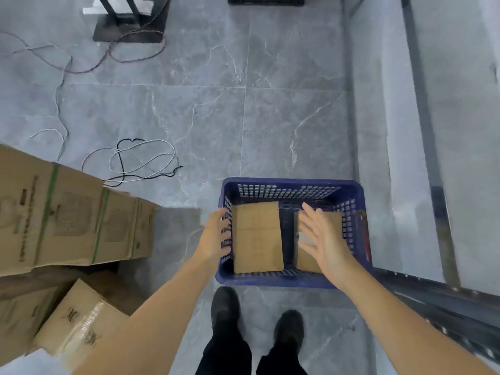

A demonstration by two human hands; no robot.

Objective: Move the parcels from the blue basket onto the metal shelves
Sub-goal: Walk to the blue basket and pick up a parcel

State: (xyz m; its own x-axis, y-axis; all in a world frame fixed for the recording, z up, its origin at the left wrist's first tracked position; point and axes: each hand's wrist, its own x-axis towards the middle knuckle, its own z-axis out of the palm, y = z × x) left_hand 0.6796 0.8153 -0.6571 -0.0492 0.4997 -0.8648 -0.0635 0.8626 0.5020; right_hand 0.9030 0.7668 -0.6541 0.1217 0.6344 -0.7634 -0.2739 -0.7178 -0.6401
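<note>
A blue perforated basket (292,186) stands on the grey floor in front of my feet. Two brown cardboard parcels lie inside: a larger one (257,239) on the left and a second parcel (307,259) on the right, mostly hidden by my right hand. My left hand (216,234) reaches to the basket's left wall, fingers curled at the rim; whether it grips the wall is unclear. Over the right parcel my right hand (322,236) hovers with fingers spread, holding nothing. The metal shelf frame (443,296) runs along the right edge.
Large cardboard boxes (67,217) are stacked at the left, with more (70,323) lower down. Loose cables (140,161) lie on the floor beyond them. A black stand base (127,23) sits far back. My two black shoes (224,307) are just behind the basket.
</note>
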